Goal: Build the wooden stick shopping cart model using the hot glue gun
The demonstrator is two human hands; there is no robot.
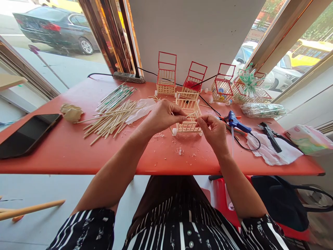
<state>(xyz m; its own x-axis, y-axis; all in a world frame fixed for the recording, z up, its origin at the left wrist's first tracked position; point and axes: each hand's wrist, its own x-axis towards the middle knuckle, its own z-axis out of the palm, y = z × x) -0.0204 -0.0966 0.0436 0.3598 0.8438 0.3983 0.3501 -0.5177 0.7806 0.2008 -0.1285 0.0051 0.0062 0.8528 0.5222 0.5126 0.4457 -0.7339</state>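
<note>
My left hand [166,116] and my right hand [213,132] are raised over a small cart [189,127] built of pale wooden sticks, with white round wheels at its lower corners. Between both sets of pinched fingertips runs a short wooden stick [191,115], level with the cart's upper part. Whether it touches the cart I cannot tell. Left of my left hand lies a loose pile of wooden sticks [111,121]. A blue glue gun [234,121] rests just beyond my right hand, its cord curling rightward.
Several red-trimmed stick carts [166,78] line the wall beside a power strip [129,77]. A phone [28,135] and crumpled brown paper [72,113] are at left. Black cutters [270,137] lie on a white cloth [275,156] at right. Shavings dot the red table [166,163].
</note>
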